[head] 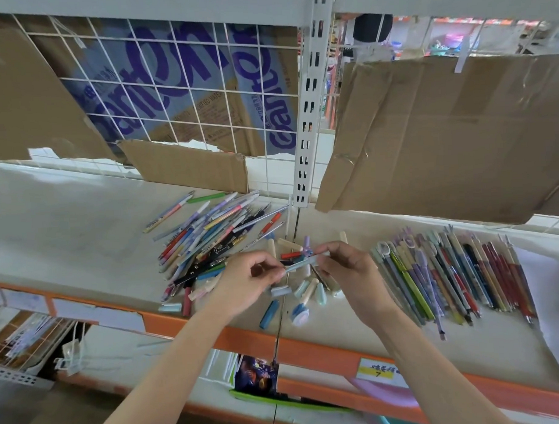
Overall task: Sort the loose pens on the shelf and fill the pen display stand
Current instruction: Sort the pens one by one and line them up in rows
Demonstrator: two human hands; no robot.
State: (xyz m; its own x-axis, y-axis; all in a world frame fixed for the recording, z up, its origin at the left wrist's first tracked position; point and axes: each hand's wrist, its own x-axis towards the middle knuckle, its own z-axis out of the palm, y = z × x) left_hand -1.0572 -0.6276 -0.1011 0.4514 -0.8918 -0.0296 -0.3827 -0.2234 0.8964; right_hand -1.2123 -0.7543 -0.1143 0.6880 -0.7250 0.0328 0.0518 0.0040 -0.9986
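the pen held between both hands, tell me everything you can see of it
The pen is slim, pale blue-grey, plastic by the look. It lies nearly level above the shelf, its right end a little higher. The left hand pinches its left end; the right hand pinches its right end. Loose caps lie on the shelf below it. Any print on it is unreadable.

A pale shelf (82,225) with an orange front edge (308,344) carries everything. A jumbled heap of loose pens (215,233) lies near its middle, reaching toward the far side. Just right of the heap and nearer, loose pen caps (301,293) are scattered, one blue cap (269,313) close to the front edge. Further right, a tidy row of pens (458,275) lies side by side. A white sheet of paper (554,303) lies at the far right.
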